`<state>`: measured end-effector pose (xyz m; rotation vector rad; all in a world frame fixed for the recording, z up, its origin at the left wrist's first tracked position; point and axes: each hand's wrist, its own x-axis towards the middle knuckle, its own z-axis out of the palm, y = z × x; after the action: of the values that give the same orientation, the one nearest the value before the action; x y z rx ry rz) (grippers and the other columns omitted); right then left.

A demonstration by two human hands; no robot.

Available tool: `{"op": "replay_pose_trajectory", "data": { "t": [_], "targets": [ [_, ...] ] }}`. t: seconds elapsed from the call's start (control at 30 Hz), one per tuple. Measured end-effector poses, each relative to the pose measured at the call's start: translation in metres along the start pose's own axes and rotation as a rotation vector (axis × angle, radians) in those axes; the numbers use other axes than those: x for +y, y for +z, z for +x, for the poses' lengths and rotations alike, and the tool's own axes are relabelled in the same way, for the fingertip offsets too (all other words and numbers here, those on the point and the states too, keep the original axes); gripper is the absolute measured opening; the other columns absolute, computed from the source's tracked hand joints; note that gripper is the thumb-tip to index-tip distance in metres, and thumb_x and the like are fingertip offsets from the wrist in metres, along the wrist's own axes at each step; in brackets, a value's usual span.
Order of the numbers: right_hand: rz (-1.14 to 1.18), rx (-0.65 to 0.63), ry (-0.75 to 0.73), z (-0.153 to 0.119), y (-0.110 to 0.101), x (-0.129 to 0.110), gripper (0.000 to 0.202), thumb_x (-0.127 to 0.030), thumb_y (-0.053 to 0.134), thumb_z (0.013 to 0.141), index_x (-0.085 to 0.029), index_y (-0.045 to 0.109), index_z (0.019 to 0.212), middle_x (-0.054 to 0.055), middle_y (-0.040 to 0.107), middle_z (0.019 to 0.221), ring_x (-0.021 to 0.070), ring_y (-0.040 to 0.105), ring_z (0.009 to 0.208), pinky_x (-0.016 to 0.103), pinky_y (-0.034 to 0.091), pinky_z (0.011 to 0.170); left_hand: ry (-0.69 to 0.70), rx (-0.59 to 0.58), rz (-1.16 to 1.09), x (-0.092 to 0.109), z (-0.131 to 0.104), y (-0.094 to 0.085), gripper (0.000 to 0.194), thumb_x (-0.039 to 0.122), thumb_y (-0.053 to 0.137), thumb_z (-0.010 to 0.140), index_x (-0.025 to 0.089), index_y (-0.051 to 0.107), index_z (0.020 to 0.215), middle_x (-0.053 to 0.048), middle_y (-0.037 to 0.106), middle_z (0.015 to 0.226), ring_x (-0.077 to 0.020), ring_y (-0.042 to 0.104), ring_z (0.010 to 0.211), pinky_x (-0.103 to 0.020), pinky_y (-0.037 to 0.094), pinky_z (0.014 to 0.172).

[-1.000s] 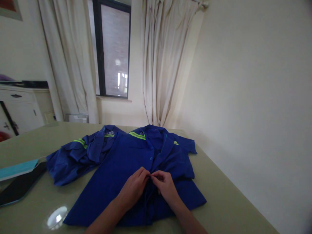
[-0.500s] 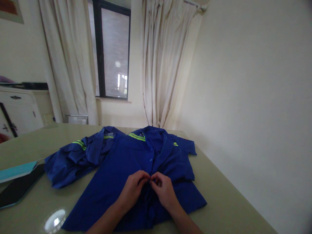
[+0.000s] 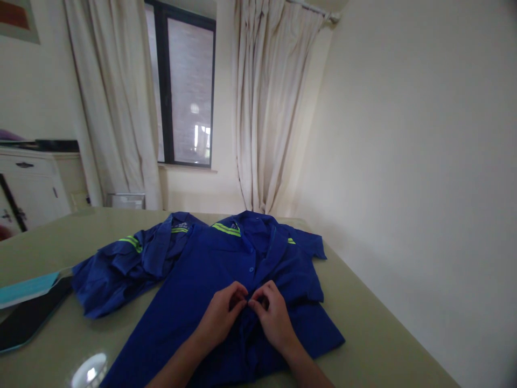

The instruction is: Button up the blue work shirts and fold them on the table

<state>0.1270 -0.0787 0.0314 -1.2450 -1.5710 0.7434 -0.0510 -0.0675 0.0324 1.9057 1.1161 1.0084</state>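
Note:
A blue short-sleeved shirt (image 3: 194, 302) with yellow-green stripes near the shoulders lies spread on the table, its collar pointing away from me. Buttons show along its front opening above my hands. My left hand (image 3: 224, 312) pinches the shirt's front edge between thumb and fingers. Close beside it, my right hand (image 3: 270, 312) pinches the opposite side of the front edge, fingertips nearly meeting those of the left. The bit of cloth or button between the fingertips is too small to make out. A second blue garment (image 3: 121, 269) lies crumpled to the left, against the shirt.
A light blue face mask (image 3: 28, 288) rests partly over a dark flat phone-like object (image 3: 32, 318) at the table's left. The greenish table (image 3: 375, 334) runs along the right wall. A white cabinet (image 3: 36, 183) stands far left, with curtains (image 3: 266, 108) behind.
My right hand's fingers have lifted slightly and parted a little from the left fingertips. The view has shifted slightly. Both garments stay in place.

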Motion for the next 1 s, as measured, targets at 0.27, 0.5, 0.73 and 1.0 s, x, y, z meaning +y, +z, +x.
{"op": "replay_pose_trajectory", "data": {
  "t": [0.27,0.5,0.73,1.0],
  "targets": [
    [0.175,-0.097,0.183,0.009,0.004,0.022,0.019,-0.037,0.073,0.073,-0.019,0.069,0.072,0.0,0.056,0.075,0.0166,0.052,0.07,0.028,0.041,0.066,0.242,0.009,0.575,0.001,-0.009,0.004,0.025,0.012,0.05,0.097,0.028,0.067,0.105,-0.001,0.07,0.097,-0.0193,0.066,0.092,-0.029,0.05,0.083],
    [0.052,-0.183,0.147,0.006,-0.008,0.011,0.037,-0.011,0.057,0.068,-0.021,0.071,0.101,-0.005,0.051,0.07,0.0125,0.048,0.059,0.024,0.037,0.057,0.131,-0.001,0.488,-0.007,-0.007,-0.001,0.03,0.022,0.039,0.103,0.027,0.069,0.1,-0.002,0.072,0.094,-0.0175,0.068,0.087,-0.028,0.052,0.081],
    [-0.27,-0.07,0.0,0.006,-0.011,0.007,0.047,-0.005,0.054,0.062,-0.023,0.072,0.101,-0.006,0.049,0.065,0.0143,0.051,0.063,0.023,0.037,0.062,0.13,0.018,0.578,-0.025,-0.005,-0.005,0.041,0.035,0.043,0.102,0.03,0.058,0.14,-0.005,0.062,0.143,-0.025,0.054,0.134,-0.046,0.044,0.113],
    [-0.194,-0.013,0.105,0.023,-0.014,0.013,0.02,-0.018,0.062,0.074,-0.023,0.071,0.091,-0.005,0.058,0.06,0.0145,0.054,0.055,0.024,0.039,0.058,0.111,-0.09,0.801,-0.024,-0.016,0.005,0.052,0.036,0.042,0.101,0.042,0.04,0.152,-0.001,0.042,0.161,-0.0321,0.037,0.149,-0.062,0.029,0.12]
  ]
}}
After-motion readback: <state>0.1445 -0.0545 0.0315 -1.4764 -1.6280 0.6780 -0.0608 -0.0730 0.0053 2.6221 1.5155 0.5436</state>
